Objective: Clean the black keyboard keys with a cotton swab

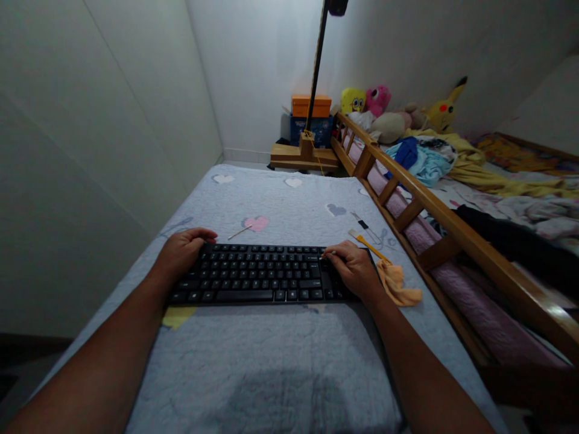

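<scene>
A black keyboard [262, 274] lies flat on the quilted cover. My left hand [183, 250] is curled around its upper left end, thumb near the edge. Over the keys on the right side is my right hand [353, 265], thumb and forefinger pinched. A small white tip pokes out of that pinch, looking like the end of a cotton swab [322, 257]; the rest is hidden by my fingers. Another cotton swab [239, 232] lies just behind the keyboard. To the right are a yellow-handled brush [371, 247], an orange cloth [398, 284] and a thin metal tool with a black band [363, 225].
A wooden bed rail [411, 190] runs along the right side. Beyond it are plush toys [391, 123] and heaped bedding. At the back stand a lamp pole [317, 66] on a wooden base [294, 155] and an orange box [311, 106]. A pale wall [113, 138] rises on the left.
</scene>
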Available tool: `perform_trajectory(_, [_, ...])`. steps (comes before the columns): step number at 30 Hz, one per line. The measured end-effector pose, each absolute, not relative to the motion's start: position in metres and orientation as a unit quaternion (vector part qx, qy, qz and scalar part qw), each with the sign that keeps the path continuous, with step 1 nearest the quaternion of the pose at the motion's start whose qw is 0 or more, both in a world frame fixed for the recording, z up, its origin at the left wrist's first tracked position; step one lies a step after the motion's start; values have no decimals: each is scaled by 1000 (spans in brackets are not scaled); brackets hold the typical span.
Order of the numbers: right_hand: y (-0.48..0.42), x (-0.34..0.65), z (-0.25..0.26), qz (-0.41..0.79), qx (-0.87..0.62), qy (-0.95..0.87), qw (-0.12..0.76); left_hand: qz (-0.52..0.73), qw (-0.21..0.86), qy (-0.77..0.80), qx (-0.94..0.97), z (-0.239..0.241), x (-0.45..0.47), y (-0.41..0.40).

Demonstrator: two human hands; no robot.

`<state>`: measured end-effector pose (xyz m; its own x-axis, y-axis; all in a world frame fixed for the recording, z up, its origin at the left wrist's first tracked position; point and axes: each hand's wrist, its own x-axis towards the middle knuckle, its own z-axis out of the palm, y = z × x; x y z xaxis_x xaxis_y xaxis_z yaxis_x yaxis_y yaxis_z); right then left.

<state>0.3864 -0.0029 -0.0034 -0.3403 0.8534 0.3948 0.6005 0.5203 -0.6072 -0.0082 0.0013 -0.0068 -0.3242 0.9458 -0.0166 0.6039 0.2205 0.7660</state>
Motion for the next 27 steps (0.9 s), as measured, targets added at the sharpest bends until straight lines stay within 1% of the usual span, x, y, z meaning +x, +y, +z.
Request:
perform_trajectory(8, [-5,389,-3,181,-457,-805,333,335,249,737,531,-6,-8,1])
perform_trajectory(16, [-4,396,-5,181,-464,-793,350,327,243,738,538,-4,-8,1])
perform_trajectory(27, [-3,402,-4,168,-478,-789,347,329,245,741,532,-6,-8,2])
